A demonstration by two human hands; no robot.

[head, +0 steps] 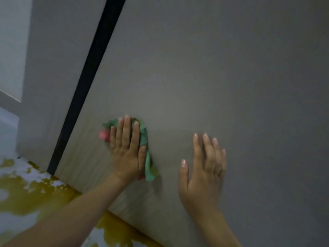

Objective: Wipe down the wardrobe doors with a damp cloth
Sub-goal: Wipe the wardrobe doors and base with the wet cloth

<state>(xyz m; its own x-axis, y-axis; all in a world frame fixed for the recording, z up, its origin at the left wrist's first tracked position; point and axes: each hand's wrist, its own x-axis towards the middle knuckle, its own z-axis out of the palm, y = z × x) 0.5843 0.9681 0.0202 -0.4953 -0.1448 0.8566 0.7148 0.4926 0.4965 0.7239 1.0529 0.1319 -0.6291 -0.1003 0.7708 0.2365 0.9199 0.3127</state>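
Observation:
A large grey wardrobe door (204, 72) fills most of the view. My left hand (126, 148) presses a green and pink cloth (145, 139) flat against the door's lower part, fingers straight and spread over it. The cloth sticks out above, left and right of the hand. My right hand (203, 170) lies flat on the door to the right of the cloth, fingers straight and pointing up, holding nothing.
A black vertical strip (85, 82) separates this door from a second grey panel (57, 68) on the left. A white and mustard-yellow patterned fabric (26, 196) lies along the door's bottom edge. A pale wall and floor (8, 86) show at far left.

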